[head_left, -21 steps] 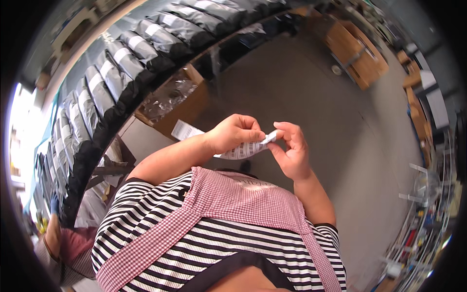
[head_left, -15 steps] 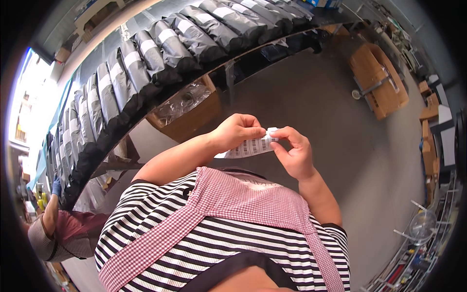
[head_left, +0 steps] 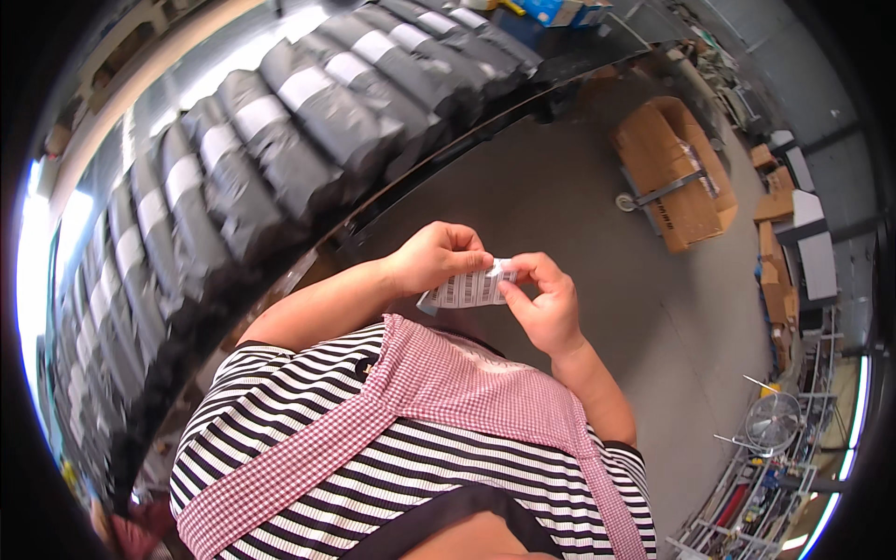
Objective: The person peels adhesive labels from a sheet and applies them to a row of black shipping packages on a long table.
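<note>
Between my two hands is a white sheet of barcode labels (head_left: 464,290), held up in front of my chest. My left hand (head_left: 442,256) pinches its upper edge between thumb and fingers. On the other side my right hand (head_left: 543,297) grips the sheet's right end, thumb below and index finger above. A small crumpled white bit of paper shows at the fingertips where the hands nearly meet. The sheet's lower left corner hangs loose and curls.
A long dark table to my left carries a row of grey plastic-wrapped packages (head_left: 271,126) with white labels. Ahead on the right, a cardboard box (head_left: 677,177) rests on a wheeled cart. A fan (head_left: 773,422) and wire shelving stand at the right. Another person (head_left: 140,532) is at the lower left.
My view has turned and come nearer the table, so the packages look larger. Both hands keep hold of the label sheet, their fingertips closer together at its upper edge.
</note>
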Motion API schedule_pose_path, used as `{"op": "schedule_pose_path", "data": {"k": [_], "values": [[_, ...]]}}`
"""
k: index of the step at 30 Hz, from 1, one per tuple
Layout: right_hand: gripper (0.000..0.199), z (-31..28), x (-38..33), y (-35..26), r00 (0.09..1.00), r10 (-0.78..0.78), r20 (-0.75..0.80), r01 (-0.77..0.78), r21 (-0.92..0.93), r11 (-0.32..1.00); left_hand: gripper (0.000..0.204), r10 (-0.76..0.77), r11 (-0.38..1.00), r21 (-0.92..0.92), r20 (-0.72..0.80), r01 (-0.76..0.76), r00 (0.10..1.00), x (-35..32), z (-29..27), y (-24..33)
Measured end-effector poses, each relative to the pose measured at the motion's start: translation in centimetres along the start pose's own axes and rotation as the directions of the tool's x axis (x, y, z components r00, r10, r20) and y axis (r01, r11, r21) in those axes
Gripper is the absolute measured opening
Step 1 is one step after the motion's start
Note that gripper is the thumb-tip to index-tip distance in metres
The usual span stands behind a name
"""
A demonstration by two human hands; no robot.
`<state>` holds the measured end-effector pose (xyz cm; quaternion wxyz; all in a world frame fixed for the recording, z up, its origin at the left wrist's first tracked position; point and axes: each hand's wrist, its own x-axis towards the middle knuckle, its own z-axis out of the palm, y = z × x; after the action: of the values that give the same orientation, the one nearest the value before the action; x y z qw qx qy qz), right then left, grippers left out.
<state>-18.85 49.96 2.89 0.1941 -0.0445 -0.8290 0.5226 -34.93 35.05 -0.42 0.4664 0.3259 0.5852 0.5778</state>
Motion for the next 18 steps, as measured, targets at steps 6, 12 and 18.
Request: {"op": "schedule_pose_path", "data": {"k": [6, 12, 18], "values": [[0.02, -5.8, 10.8, 2.0, 0.954, -0.211, -0.212, 0.131, -0.335, 0.933, 0.026, 0.026, 0.999, 0.024, 0.017, -0.026, 1.0, 14.4, -4.6, 3.4], [0.017, -12.7, 20.7, 7.2, 0.974, -0.104, -0.201, 0.176, 0.38, 0.908, 0.03, 0.029, 0.988, 0.151, -0.099, -0.014, 0.995, 24.5, -10.5, 6.5], [0.025, -18.9, 37.9, 17.0, 0.994, -0.045, -0.102, 0.096, 0.574, 0.813, 0.027, -0.039, 0.998, 0.03, -0.264, 0.048, 0.964, 32.4, -17.3, 8.0]]}}
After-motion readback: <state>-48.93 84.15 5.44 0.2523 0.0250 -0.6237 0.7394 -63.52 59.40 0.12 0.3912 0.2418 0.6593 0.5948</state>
